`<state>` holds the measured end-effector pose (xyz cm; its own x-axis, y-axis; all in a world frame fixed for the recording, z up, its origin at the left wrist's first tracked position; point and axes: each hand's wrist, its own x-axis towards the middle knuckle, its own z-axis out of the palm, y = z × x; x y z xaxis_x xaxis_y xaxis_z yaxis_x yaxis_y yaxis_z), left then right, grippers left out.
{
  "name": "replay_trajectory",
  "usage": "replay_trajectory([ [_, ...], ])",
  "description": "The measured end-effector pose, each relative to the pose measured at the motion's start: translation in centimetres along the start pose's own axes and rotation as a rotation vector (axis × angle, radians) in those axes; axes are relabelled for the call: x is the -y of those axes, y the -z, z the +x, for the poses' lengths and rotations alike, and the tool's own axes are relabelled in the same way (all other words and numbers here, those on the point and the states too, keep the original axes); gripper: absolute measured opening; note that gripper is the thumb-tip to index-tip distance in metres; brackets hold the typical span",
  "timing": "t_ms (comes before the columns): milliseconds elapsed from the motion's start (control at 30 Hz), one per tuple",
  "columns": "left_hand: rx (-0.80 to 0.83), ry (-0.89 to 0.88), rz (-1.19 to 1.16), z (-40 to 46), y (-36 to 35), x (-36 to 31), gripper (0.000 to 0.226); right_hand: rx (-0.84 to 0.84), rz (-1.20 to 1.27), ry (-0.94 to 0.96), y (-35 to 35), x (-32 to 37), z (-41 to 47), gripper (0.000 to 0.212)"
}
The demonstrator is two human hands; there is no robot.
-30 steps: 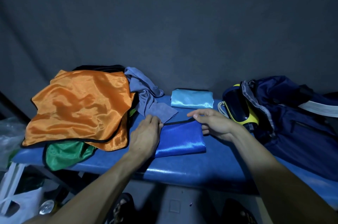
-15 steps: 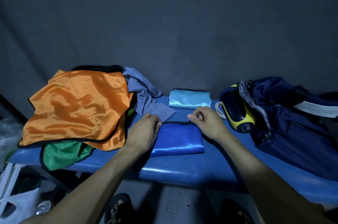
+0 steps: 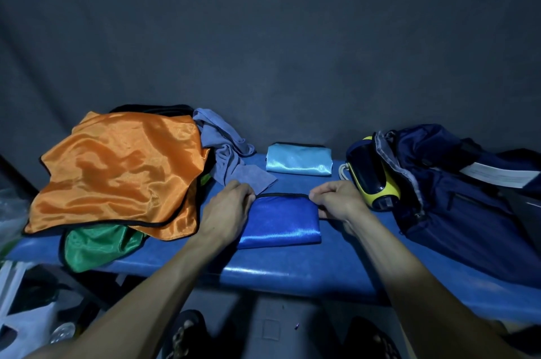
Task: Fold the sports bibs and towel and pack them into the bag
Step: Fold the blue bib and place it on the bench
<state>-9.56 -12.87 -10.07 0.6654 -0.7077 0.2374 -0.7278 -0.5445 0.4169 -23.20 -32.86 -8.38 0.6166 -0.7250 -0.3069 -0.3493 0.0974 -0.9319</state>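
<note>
A folded royal-blue bib [image 3: 281,221] lies on the blue bench [image 3: 292,267] in front of me. My left hand [image 3: 227,207] grips its far left corner and my right hand [image 3: 336,202] grips its far right corner. Behind it sits a folded light-blue bib [image 3: 298,163]. A grey towel [image 3: 231,153] lies crumpled to the left. An unfolded orange bib [image 3: 117,168] covers a green bib [image 3: 96,244] and a black one [image 3: 152,108]. The navy bag [image 3: 456,183] stands open on the right.
A yellow and black object [image 3: 373,177] with a white cord sits at the bag's mouth. A white strip [image 3: 497,175] lies across the bag. Plastic bags [image 3: 26,326] and a bottle are on the floor at lower left. A dark wall rises behind the bench.
Both hands have curled onto the far corners of the royal-blue bib. The right hand moved from its far edge to its right corner, and the fold now lies flatter.
</note>
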Motion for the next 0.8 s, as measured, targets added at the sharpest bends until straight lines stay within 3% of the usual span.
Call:
replay_trajectory([
  [133,0.005,-0.026,0.048,0.2,0.6,-0.6,0.017,-0.034,-0.107,0.045,-0.1,-0.4,0.1,0.005],
  [500,-0.054,-0.069,0.152,0.0,-1.3,-3.0,0.021,-0.062,-0.084,0.083,-0.4,0.4,-0.9,0.017],
  [633,-0.121,-0.063,0.1,-0.5,-1.8,-2.6,0.023,-0.146,-0.229,0.137,-1.5,-0.4,-1.3,0.016],
  [800,-0.094,0.115,-0.003,-0.4,-2.4,-1.1,0.037,-0.14,-0.508,0.181,-2.0,-1.2,-1.4,0.008],
])
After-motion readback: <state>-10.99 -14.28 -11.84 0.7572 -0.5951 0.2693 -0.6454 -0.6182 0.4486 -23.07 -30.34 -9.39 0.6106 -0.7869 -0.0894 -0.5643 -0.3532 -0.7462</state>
